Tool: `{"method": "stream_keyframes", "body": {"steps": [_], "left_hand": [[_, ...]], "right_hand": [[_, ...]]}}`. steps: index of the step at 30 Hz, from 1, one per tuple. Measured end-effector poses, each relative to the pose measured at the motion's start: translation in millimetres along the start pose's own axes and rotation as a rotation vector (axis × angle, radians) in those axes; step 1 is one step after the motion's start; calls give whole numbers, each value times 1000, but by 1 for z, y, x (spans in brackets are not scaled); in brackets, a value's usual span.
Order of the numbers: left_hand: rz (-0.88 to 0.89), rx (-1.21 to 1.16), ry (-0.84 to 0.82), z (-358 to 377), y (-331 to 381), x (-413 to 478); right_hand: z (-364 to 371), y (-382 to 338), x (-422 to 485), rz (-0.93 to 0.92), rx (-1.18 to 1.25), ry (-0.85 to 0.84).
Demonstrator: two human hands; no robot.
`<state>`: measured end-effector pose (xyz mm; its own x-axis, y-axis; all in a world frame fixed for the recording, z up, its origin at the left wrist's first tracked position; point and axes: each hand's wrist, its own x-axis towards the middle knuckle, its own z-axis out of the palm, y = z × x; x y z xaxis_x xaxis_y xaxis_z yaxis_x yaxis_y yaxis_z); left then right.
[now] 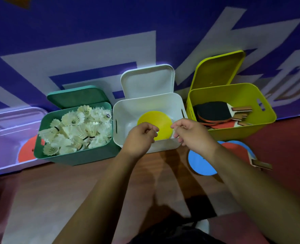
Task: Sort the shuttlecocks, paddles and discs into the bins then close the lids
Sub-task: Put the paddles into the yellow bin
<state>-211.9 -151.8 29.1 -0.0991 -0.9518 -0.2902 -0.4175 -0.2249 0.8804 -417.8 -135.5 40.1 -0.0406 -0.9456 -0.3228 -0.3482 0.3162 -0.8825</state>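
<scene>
A yellow disc (160,123) hangs inside the open white bin (126,110), below its rim. My left hand (139,136) pinches the disc's left edge and my right hand (191,133) pinches its right edge, fingers curled. The green bin (45,147) on the left is heaped with white shuttlecocks (78,128). On the right, the yellow-green bin (237,93) holds several paddles (214,112). Blue discs (201,162), a red disc (233,148) and a paddle handle (261,164) lie on the floor under my right forearm.
A translucent purple bin (3,138) at far left holds an orange disc (26,151). All the lids stand propped open against the blue and white wall behind: green lid (78,96), white lid (147,80), yellow-green lid (217,71). The wooden floor (57,191) lies in front.
</scene>
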Motion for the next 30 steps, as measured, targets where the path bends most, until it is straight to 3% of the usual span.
{"method": "stream_keyframes", "body": {"steps": [8, 12, 16, 18, 22, 25, 30], "left_hand": [[-71, 38, -183, 106, 21, -4], [-219, 110, -304, 163, 3, -7], [-297, 310, -333, 209, -35, 3], [-317, 381, -233, 228, -60, 11], [-475, 202, -67, 247, -48, 1], [-594, 86, -62, 255, -56, 6], [-638, -120, -34, 265, -68, 10]], "right_hand": [[-93, 91, -35, 144, 23, 158], [-138, 150, -56, 283, -24, 303], [-178, 201, -73, 371, -105, 349], [-190, 214, -79, 384, -158, 351], [-200, 242, -81, 400, -206, 318], [-202, 259, -81, 422, -233, 331], [-211, 283, -70, 468, -254, 401]]}}
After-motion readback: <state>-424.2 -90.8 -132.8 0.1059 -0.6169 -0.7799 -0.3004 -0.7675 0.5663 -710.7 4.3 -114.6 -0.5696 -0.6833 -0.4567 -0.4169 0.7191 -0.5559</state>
